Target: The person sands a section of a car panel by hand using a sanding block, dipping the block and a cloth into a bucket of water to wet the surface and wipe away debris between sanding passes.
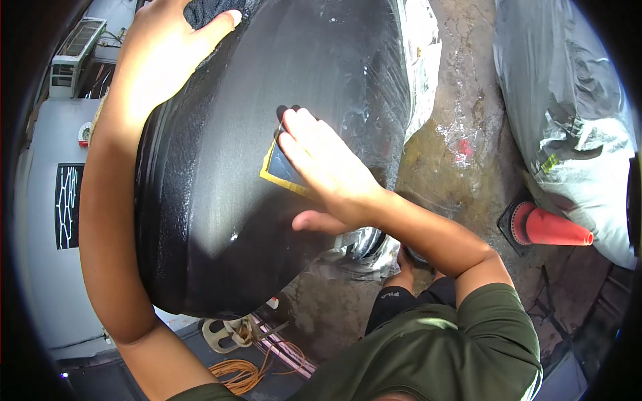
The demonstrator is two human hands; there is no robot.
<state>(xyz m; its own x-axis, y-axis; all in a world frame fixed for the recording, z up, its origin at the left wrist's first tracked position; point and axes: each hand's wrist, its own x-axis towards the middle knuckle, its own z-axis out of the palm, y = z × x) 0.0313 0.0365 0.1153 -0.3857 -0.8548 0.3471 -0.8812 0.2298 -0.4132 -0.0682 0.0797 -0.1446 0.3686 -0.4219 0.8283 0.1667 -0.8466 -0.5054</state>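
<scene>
A large, curved black panel (221,140) with a wet, dull sheen spreads in front of me. My right hand (331,170) lies flat over a dark sheet with a yellow border (284,167), which looks like sandpaper, pressing it to the panel. Its fingers are straight and its thumb stands out to the side. At the upper left, my left hand (164,50) is at the panel's far edge with a bunched dark cloth (212,9) in it. The thumb lies over the cloth; the other fingers are cut off by the picture's edge.
White plastic sheeting (420,67) hangs along the panel's right side. A red cone (548,226) lies near a large plastic-covered object (568,87) on the right. Below the panel lie a coiled orange cord (237,377) and a beige clamp-like piece (224,336). The concrete floor (461,80) looks wet.
</scene>
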